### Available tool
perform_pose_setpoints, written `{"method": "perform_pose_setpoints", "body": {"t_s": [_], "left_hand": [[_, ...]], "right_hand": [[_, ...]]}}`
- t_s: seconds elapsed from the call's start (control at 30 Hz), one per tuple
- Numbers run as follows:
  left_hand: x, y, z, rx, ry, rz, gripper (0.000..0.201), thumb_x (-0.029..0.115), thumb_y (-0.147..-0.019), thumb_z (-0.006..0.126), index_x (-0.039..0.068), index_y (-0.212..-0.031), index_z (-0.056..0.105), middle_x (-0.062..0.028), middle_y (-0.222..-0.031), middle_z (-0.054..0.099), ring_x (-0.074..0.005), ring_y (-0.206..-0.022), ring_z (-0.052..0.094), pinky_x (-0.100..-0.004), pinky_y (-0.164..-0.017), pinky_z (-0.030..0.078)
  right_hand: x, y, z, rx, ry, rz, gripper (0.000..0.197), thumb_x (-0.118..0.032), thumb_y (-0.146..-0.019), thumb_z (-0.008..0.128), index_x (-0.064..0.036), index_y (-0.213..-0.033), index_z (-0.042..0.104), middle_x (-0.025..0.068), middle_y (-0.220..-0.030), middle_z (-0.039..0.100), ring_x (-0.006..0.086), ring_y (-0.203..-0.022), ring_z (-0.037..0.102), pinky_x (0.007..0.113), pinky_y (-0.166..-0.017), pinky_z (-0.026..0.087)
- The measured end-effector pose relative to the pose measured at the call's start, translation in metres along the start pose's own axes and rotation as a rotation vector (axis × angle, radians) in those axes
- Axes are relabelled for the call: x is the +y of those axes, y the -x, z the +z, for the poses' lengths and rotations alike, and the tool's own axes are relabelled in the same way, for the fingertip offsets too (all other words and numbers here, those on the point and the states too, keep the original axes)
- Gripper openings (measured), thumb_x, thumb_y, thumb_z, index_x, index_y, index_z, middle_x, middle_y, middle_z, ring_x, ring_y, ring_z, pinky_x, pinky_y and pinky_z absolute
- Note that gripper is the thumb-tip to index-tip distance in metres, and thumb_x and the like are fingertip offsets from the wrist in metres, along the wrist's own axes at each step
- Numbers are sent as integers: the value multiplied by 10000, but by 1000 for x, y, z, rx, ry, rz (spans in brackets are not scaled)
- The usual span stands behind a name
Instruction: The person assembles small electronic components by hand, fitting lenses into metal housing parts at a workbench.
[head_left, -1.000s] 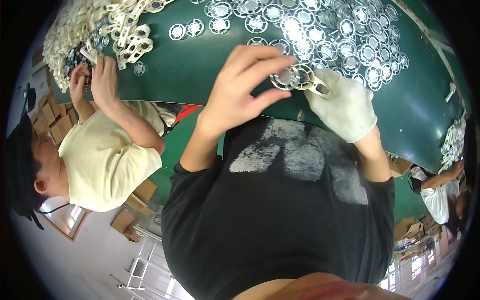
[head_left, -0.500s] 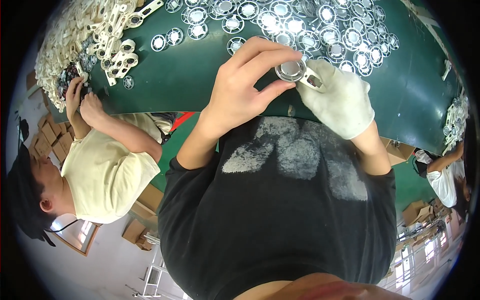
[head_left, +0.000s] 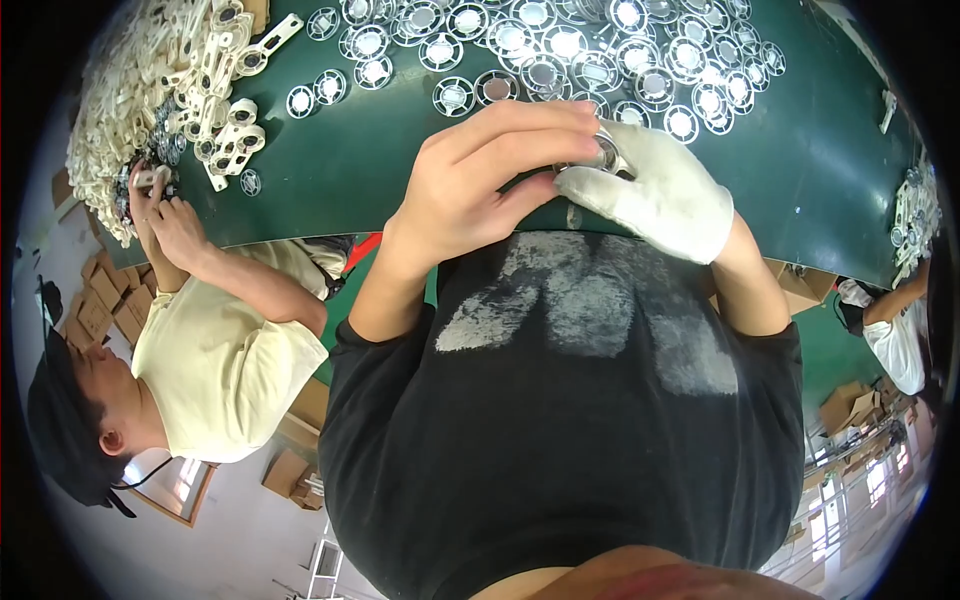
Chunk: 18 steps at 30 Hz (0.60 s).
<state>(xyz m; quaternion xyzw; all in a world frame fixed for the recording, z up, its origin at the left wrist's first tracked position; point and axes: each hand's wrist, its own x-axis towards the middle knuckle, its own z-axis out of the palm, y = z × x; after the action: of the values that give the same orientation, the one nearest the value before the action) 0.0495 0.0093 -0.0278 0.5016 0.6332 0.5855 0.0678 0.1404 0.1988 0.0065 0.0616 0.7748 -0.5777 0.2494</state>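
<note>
Just above the near edge of the green table, my two hands meet around a small part with a round silver face (head_left: pixel 607 153). My bare left hand (head_left: pixel 490 175) curls its fingers over the far side, thumb underneath. A white glove covers my right hand (head_left: pixel 665 195), whose thumb presses across the near side. Most of the part, including its pale handle, is hidden by the fingers. Beyond my hands lie many round silver spoked covers (head_left: pixel 655 85), some stacked on one another.
A heap of cream handled parts (head_left: pixel 110 130) fills the table's far left, with some laid out beside it (head_left: pixel 235 145). At my left a person in a pale yellow shirt (head_left: pixel 225 370) handles parts. Another person (head_left: pixel 893 345) is at the far right, near more parts (head_left: pixel 912 225).
My hands have drawn closer together and slightly nearer me. My gloved thumb has swung across the round part, which the fingers now cover more. The view has shifted a little.
</note>
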Motion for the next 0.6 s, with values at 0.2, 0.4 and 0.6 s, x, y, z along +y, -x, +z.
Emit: {"method": "perform_pose_setpoints", "body": {"t_s": [0.2,0.4,0.6], "left_hand": [[9,-5,5,-15,-54,-32,459,-91,-631,754,38,-1070,719,-107,-1129,717,-272,-1041,720,-339,-838,605],[-5,2,4,-83,158,-23,385,-60,-758,797,-41,-1103,627,-236,-1166,684,-386,-1111,685,-464,-953,575],[-11,5,8,-100,227,5,414,-96,-763,775,-47,-1134,598,-266,-1209,652,-421,-1163,649,-512,-1002,540]], "right_hand": [[0,8,4,-7,-92,-17,351,-382,-933,620,-32,-953,641,93,-707,611,198,-645,581,362,-637,473],[-3,12,-7,-110,-141,40,316,-343,-922,612,-27,-933,624,71,-696,575,166,-658,545,347,-644,463],[4,11,-6,-132,-126,108,353,-382,-933,595,-33,-917,643,68,-653,565,160,-603,524,343,-602,448]]}}
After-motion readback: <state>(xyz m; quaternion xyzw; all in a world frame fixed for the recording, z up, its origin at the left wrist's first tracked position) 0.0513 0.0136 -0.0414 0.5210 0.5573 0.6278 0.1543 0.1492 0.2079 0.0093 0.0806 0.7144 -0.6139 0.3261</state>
